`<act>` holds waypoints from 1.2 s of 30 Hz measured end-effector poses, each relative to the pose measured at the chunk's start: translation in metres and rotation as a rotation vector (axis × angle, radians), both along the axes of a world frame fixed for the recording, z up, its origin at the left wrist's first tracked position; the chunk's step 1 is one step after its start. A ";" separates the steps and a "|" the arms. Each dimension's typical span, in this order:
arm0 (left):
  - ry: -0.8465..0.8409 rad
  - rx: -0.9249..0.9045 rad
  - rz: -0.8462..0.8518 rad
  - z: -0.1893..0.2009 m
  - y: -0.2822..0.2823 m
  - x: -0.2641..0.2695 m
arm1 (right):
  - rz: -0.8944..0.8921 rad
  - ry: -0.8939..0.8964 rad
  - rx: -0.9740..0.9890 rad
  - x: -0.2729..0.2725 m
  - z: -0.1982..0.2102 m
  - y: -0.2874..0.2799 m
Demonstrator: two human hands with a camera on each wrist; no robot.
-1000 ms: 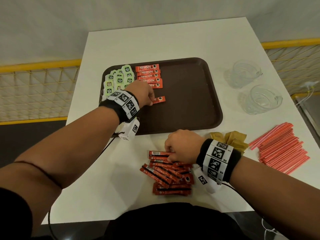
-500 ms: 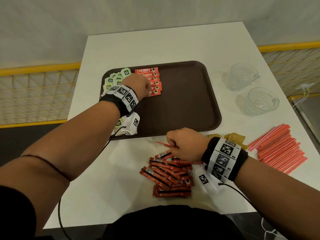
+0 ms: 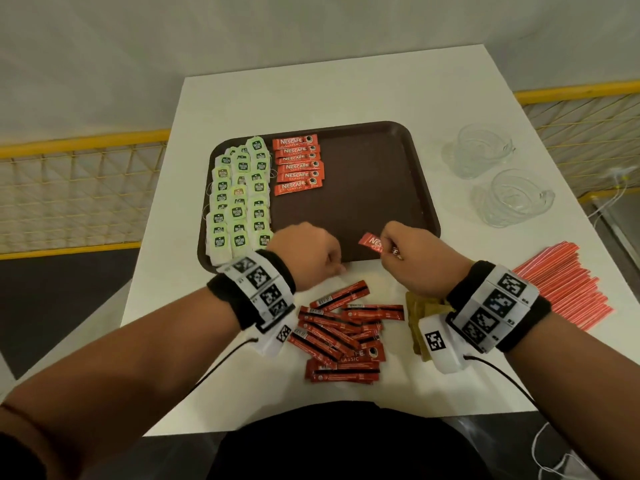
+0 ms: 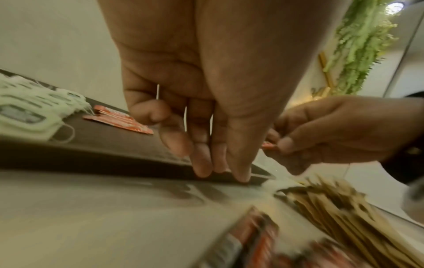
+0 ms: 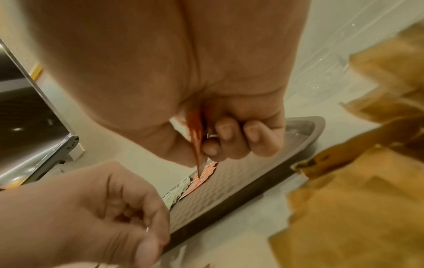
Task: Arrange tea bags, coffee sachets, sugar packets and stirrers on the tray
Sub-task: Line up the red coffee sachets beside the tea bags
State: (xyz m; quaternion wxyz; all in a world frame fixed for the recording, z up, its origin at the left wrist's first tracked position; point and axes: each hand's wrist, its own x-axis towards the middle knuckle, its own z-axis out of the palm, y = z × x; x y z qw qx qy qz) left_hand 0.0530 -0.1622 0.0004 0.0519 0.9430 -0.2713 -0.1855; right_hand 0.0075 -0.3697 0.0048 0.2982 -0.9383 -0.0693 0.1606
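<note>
Over the tray's near edge, my right hand (image 3: 412, 258) pinches one coffee sachet (image 3: 375, 243) while my left hand (image 3: 308, 252) holds nothing, fingers loosely curled down at the rim.
I judge it best laid flat, label up, just under the sachet row (image 3: 298, 164) beside the tea bags (image 3: 239, 202). Thin, slick foil strips; soft paper bags; textured brown tray (image 3: 374, 174); loose sachets (image 3: 343, 330) lie on the counter (image 3: 194, 341).

Brown tray (image 3: 398, 174); red sachets (image 3: 298, 166); green-labelled tea bags (image 3: 239, 202); red stirrers (image 3: 568, 289).
</note>
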 end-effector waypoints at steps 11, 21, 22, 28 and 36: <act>0.064 0.082 -0.091 -0.012 -0.018 -0.027 | 0.020 -0.004 0.050 -0.010 -0.005 -0.001; -0.376 -0.406 -0.100 0.004 -0.008 -0.028 | 0.011 0.032 0.176 -0.005 0.004 0.006; -0.381 -0.416 -0.104 0.003 -0.006 -0.027 | 0.010 0.023 0.187 -0.004 0.007 0.006; -0.245 -0.548 0.014 0.013 0.013 -0.005 | -0.007 -0.061 0.133 0.000 0.012 0.010; -0.138 -0.299 0.097 0.017 0.027 0.027 | -0.089 -0.027 0.190 0.005 0.011 0.023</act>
